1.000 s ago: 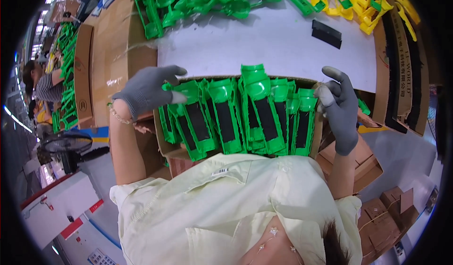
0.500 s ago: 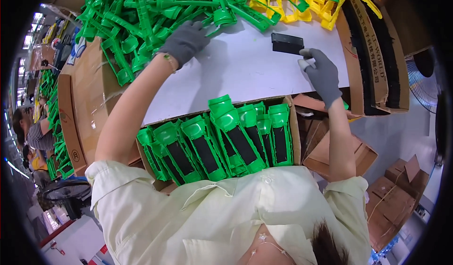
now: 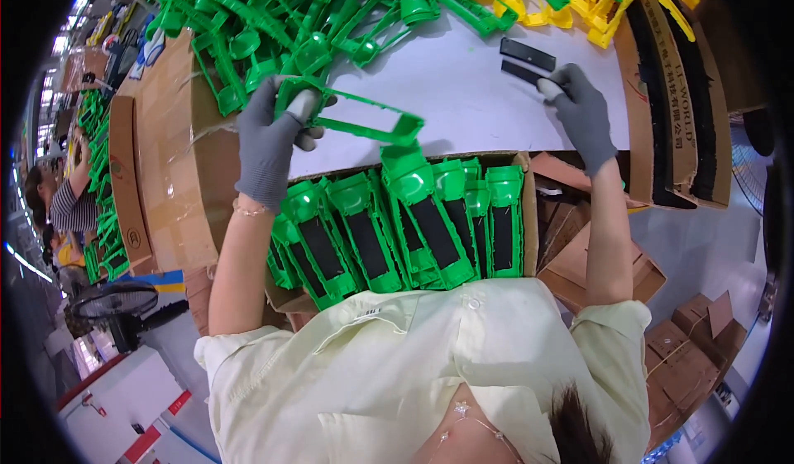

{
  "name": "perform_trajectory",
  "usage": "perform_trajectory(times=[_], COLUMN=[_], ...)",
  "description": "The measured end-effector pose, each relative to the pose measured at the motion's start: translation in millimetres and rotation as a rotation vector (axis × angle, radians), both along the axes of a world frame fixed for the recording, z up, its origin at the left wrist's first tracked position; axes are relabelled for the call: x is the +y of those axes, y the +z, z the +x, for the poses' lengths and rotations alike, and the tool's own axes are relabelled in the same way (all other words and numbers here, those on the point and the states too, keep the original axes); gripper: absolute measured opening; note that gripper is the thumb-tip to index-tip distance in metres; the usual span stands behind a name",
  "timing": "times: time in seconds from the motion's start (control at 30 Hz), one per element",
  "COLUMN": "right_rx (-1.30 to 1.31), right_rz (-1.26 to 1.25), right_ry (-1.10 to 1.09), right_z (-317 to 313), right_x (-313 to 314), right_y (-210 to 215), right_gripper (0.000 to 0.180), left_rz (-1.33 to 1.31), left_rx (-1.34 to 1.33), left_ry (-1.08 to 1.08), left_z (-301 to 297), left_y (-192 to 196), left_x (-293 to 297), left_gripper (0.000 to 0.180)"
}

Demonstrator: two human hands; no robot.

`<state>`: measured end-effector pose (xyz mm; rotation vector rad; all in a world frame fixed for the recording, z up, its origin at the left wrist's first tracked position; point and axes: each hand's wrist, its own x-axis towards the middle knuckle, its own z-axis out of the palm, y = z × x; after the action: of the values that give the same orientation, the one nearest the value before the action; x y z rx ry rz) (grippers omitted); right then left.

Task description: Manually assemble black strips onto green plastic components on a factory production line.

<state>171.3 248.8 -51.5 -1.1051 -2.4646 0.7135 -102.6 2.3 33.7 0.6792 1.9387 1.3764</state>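
Observation:
My left hand (image 3: 275, 133), in a grey glove, grips one end of a green plastic frame (image 3: 370, 128) with a long rectangular opening. The frame hangs above the white work surface (image 3: 463, 117). My gloved right hand (image 3: 583, 117) pinches the end of a flat black rectangular piece (image 3: 523, 72) between thumb and fingers. A second black rectangular piece (image 3: 528, 52) lies just beyond it, close to the fingertips; whether they touch it, I cannot tell. Below my hands, a cardboard box (image 3: 530, 208) holds several green frames (image 3: 368, 249) with black panels inside their openings.
Loose green frames (image 3: 273, 17) are heaped at the far left, yellow frames (image 3: 608, 13) at the far right. A cardboard box with black strips (image 3: 674, 108) stands at right. Another person (image 3: 70, 195) works at the left, near a black fan (image 3: 116, 303).
My left hand has drawn back from the green heap, bringing a frame toward me. My right hand shifted slightly up, and a gap now shows between the two black pieces.

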Motion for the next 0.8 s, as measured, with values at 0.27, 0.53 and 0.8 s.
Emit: perform_trajectory(times=[0.27,0.53,0.8], right_rx=[0.570,0.349,0.301], right_rz=[-0.693,-0.466,-0.250], right_ry=[-0.018,0.161,0.159], right_z=[-4.6,-9.6,-3.7], right_x=[-103.9,-124.1,-129.7], right_y=[98.8,92.8,97.1], right_gripper=[0.017,0.018,0.015], left_rz=[0.187,0.195,0.249], left_rx=[-0.606,-0.717,-0.801], left_ry=[-0.078,-0.133,-0.150], left_z=[59.2,93.6,98.6], left_y=[-13.0,-6.9,-7.0], left_x=[-16.0,-14.9,-17.2], left_gripper=[0.032,0.034,0.028])
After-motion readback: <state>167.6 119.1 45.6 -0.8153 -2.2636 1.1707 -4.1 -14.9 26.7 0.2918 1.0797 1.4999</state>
